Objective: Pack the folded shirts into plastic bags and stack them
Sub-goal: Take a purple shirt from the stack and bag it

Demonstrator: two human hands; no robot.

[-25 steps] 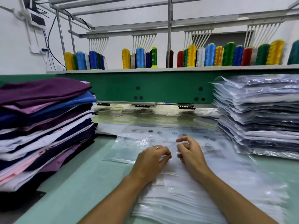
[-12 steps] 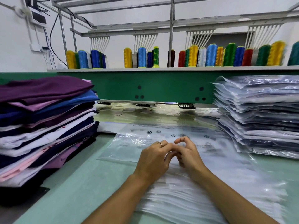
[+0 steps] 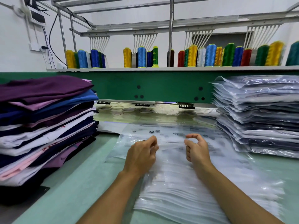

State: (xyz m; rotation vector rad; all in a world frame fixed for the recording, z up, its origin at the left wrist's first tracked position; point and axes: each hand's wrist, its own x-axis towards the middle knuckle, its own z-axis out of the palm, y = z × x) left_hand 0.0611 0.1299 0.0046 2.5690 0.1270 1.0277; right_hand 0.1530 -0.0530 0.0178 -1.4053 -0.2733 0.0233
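A flat pile of empty clear plastic bags point(image 3: 178, 191) lies in front of me on the pale green table point(image 3: 80, 183). The top plastic bag point(image 3: 169, 135) has printed symbols at its far end. My left hand point(image 3: 142, 152) and my right hand point(image 3: 196, 149) hover over that end, a hand's width apart, each with fingers curled and fingertips pinching the thin film. A tall stack of folded shirts point(image 3: 45, 120) in purple, blue, white, navy and pink stands at the left. Bagged shirts point(image 3: 258, 113) are stacked at the right.
A green machine beam point(image 3: 161, 88) crosses the back of the table, low over its surface. Above it a shelf carries several coloured thread cones point(image 3: 210, 55). Round hoops and scraps point(image 3: 129, 109) lie under the beam. Cables hang on the left wall.
My two hands met at the bag's far end, then drew apart sideways. The top bag's film has shifted and blurred between them. Both stacks stay where they were.
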